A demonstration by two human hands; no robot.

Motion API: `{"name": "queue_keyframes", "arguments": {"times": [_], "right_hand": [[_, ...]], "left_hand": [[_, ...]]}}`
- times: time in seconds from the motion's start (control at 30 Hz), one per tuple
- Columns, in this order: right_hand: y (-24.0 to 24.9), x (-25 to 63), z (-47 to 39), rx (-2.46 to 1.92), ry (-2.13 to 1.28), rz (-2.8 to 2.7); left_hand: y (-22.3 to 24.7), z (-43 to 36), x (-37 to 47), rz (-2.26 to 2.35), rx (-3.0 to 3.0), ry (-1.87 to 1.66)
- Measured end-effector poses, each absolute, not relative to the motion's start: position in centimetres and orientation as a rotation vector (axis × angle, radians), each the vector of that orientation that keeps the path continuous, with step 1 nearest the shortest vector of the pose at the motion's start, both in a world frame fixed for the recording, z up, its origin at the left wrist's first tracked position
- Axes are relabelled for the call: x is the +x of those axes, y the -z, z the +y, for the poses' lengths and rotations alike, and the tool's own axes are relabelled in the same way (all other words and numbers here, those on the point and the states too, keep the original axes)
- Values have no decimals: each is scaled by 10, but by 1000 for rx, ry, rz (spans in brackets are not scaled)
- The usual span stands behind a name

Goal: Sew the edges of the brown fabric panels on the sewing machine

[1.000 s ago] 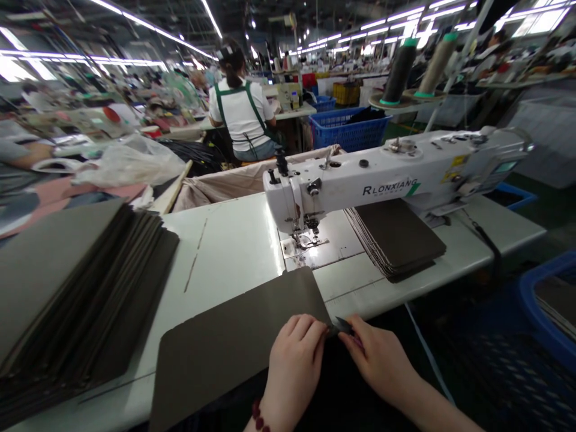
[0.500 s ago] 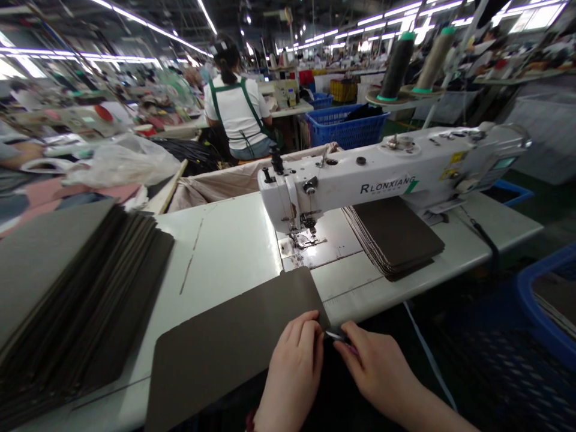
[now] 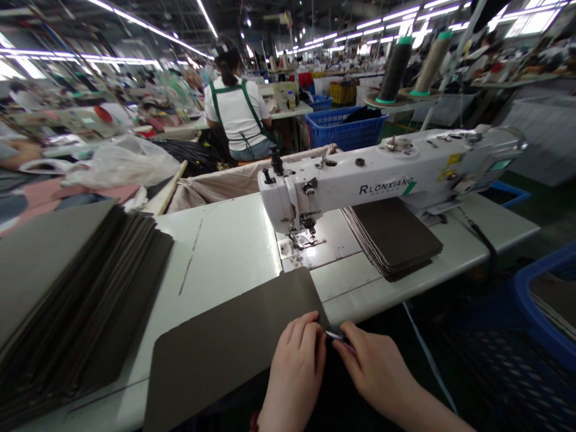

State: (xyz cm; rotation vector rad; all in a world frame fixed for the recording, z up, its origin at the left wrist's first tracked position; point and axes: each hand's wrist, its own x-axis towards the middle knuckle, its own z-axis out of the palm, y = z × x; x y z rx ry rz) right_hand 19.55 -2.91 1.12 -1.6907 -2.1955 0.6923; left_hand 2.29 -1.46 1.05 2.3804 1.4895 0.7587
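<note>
A flat dark olive-brown panel (image 3: 225, 342) with rounded corners lies at the table's front edge, partly overhanging it. My left hand (image 3: 297, 354) is closed on the panel's right edge, fingers on top and curled at the rim. In my right hand (image 3: 375, 363) is a pair of thread snips (image 3: 334, 335), pinched between thumb and fingers. Their metal tip touches or nearly touches the panel edge beside my left fingertips; most of the handle is hidden. Beyond the panel's far corner stands a white sewing machine (image 3: 342, 186), its needle area apart from the panel.
A tall stack of similar panels (image 3: 81, 300) stands at the left of the table (image 3: 225, 252). A smaller pile (image 3: 396, 234) lies under the machine arm. Blue baskets stand at the right (image 3: 522, 294) and behind the machine (image 3: 346, 129). A co-worker (image 3: 238, 108) sits ahead, back turned.
The snips' tip and my hands have shifted only very slightly at the panel edge. The panel and stacks stay put; the view has moved a little.
</note>
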Motion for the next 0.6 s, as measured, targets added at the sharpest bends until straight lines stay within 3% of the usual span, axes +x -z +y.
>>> {"name": "queue_keyframes", "arguments": {"times": [0.37, 0.6], "right_hand": [[-8, 194, -23, -1742, -692, -2111], [-10, 189, -8, -1535, -923, -1943]], "left_hand": [[-9, -15, 18, 1485, 2258, -763], [-14, -15, 7, 1400, 1935, -816]]}}
